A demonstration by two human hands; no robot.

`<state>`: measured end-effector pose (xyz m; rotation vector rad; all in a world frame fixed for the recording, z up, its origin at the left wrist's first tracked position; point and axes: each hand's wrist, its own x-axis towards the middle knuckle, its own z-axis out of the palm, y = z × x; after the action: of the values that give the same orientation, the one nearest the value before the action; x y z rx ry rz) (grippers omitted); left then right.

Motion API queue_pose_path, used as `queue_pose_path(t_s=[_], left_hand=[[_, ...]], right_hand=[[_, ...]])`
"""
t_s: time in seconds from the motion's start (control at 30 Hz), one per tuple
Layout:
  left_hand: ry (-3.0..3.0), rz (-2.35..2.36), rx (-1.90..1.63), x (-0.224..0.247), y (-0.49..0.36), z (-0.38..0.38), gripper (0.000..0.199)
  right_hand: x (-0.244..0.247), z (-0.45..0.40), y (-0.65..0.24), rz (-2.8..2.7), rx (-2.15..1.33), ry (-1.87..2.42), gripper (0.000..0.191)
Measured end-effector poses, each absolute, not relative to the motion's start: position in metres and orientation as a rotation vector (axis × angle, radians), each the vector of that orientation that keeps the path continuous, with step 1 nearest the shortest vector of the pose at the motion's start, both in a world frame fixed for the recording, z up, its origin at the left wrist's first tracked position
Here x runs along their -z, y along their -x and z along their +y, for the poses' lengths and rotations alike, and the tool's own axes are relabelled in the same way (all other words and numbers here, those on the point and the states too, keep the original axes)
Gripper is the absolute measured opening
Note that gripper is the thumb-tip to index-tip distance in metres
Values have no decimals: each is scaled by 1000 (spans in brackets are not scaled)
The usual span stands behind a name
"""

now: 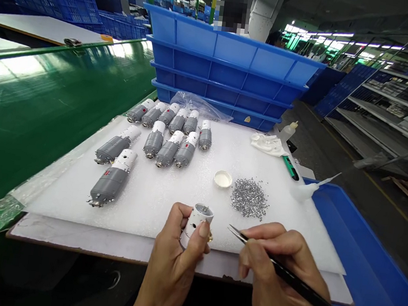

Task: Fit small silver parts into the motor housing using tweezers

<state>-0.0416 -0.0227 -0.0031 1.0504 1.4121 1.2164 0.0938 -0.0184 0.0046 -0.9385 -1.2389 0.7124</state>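
My left hand is closed around a white cylindrical model part, held upright near the front edge of the foam sheet. Its round grey top faces up, and a dark hole shows in its side; my fingers and palm hide the lower portion. In my right hand are black tweezers, gripped like a pen. Their thin metal tips point left toward the model part, a short gap away from it. Beyond the right hand lies a pile of tiny silver pieces, beside a small round white dish.
Several grey-and-white cylindrical models lie on the white foam sheet at left and back. Stacked blue crates stand behind it. At right are a white cloth, a green-black tool, a thin-spouted bottle and a blue bin.
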Motion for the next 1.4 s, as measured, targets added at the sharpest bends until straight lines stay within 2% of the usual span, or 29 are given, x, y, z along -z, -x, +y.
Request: queue_pose_path(t_s=[0.13,0.27,0.63,0.93,1.13,1.4], left_hand=[[-711,1015,-1037,-2,46,-23,41],[-464,802,-1032,-2,45,-26,42],[-141,535,-889,6,41,-27,45],[-161,575,-986,0,41,-30,34],[-352,765,-1017,-6,36,-28,26],[-379,817,-1048,-5,34,-27,45]], right_hand=[[-3,-19,-110,-1260,-740,937,15],[-1,-18,-114,-1247,-722,987,17],[6,-17,-126,-1280,-719,986,13],[26,25,-167,-1469,-671,1270,22],[28,30,-165,-1572,-686,1311,18],[30,34,-162,-1633,-655,1312,18]])
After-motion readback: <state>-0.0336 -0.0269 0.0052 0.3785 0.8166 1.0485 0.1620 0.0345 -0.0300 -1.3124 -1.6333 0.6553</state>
